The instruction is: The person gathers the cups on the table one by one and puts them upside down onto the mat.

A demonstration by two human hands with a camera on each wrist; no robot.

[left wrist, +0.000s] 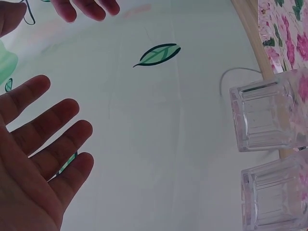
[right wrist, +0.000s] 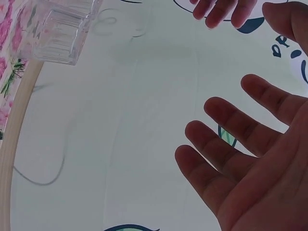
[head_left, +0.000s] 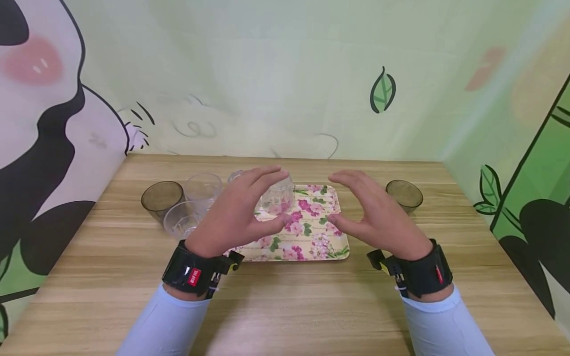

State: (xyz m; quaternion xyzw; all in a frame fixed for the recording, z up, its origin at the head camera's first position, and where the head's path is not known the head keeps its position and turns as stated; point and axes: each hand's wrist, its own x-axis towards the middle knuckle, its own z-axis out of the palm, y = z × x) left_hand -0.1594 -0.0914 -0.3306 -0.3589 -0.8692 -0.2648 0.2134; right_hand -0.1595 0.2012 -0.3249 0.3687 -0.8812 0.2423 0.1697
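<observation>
My left hand (head_left: 242, 210) hovers over the left part of a flower-patterned tray (head_left: 320, 237), fingers spread and holding nothing. Facing it across a gap is my right hand (head_left: 378, 212), fingers loosely bent and also free of any object. On the tray stands a clear ribbed glass (head_left: 280, 198), partly covered by my left hand in the head view. The left wrist view has two clear glasses side by side on the tray, one glass (left wrist: 264, 115) above the other glass (left wrist: 272, 199). The right wrist view catches a clear glass (right wrist: 60, 36) at its upper left.
Left of the tray are a brown-tinted glass (head_left: 161, 198) and two clear glasses, one farther back (head_left: 202, 184) and one nearer (head_left: 178, 220). Another brown glass (head_left: 404, 195) stands to the right. A printed backdrop (head_left: 276, 89) rises behind the wooden table (head_left: 289, 306).
</observation>
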